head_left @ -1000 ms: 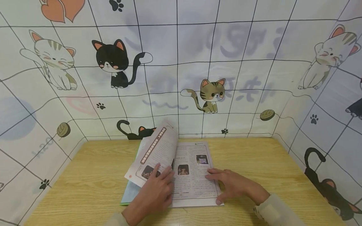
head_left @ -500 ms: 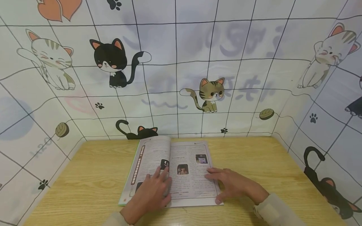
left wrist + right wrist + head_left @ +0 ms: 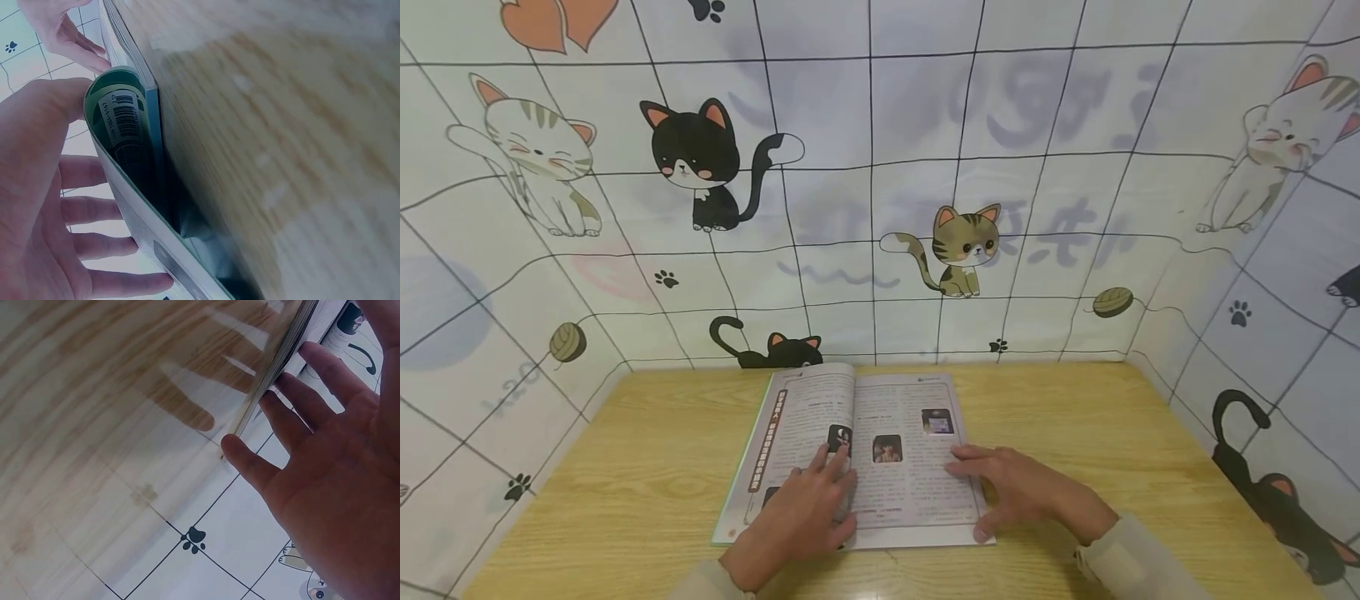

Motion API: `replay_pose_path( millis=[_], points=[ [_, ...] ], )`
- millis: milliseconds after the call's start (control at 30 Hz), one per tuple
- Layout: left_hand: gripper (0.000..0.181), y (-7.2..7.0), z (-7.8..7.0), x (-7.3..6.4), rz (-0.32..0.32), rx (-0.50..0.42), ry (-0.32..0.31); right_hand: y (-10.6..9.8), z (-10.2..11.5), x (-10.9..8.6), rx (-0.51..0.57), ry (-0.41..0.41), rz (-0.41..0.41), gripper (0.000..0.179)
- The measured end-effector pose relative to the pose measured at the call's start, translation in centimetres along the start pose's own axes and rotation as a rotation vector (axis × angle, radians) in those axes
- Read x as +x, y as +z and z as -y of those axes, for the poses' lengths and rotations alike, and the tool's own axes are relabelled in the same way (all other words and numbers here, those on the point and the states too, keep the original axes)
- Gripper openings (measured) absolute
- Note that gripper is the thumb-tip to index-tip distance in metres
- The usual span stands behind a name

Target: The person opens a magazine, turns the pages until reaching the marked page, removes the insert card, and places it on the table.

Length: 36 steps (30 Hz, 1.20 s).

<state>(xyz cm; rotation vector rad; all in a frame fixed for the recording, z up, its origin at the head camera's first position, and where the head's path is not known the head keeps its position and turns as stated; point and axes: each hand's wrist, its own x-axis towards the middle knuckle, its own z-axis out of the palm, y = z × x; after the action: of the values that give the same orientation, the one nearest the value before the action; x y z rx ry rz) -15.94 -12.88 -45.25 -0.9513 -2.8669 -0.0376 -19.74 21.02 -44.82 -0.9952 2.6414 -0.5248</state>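
An open magazine [image 3: 917, 483] with printed text and small photos lies on the wooden table. My left hand [image 3: 805, 508] rests on its left page near the fold, fingers extended. In the left wrist view those fingers [image 3: 100, 245] lie along the bowed page side, and a green cover with a barcode [image 3: 125, 115] shows inside the curve. On the right edge of the right page rests my right hand [image 3: 1018, 492], its thumb at the lower corner. The right wrist view shows the fingertips [image 3: 270, 400] touching the page edges, fingers spread and fairly straight.
The pale wooden table [image 3: 625, 467] reaches back to a white curtain [image 3: 872, 192] printed with cats and grid lines. This curtain also hangs at the left and right sides. Table surface shows on both sides of the magazine.
The lifted left page has come down flat onto the left side, with my left hand on it. My right hand has stayed at the right page's edge.
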Motion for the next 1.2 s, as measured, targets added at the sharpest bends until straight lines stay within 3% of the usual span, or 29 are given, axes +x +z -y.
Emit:
replay_pose_path(
  millis=[367, 800, 1200],
  points=[
    [0.05, 0.14, -0.04, 0.09, 0.017, -0.014, -0.009, 0.11, -0.27, -0.06, -0.001, -0.019, -0.004, 0.092],
    [0.075, 0.28, -0.29, 0.09, -0.021, 0.003, -0.014, 0.02, -0.06, -0.08, -0.014, -0.087, -0.065, 0.086],
    [0.093, 0.53, -0.55, 0.1, -0.015, 0.063, -0.011, 0.39, 0.26, 0.28, -0.058, -0.047, -0.106, 0.075]
  ],
)
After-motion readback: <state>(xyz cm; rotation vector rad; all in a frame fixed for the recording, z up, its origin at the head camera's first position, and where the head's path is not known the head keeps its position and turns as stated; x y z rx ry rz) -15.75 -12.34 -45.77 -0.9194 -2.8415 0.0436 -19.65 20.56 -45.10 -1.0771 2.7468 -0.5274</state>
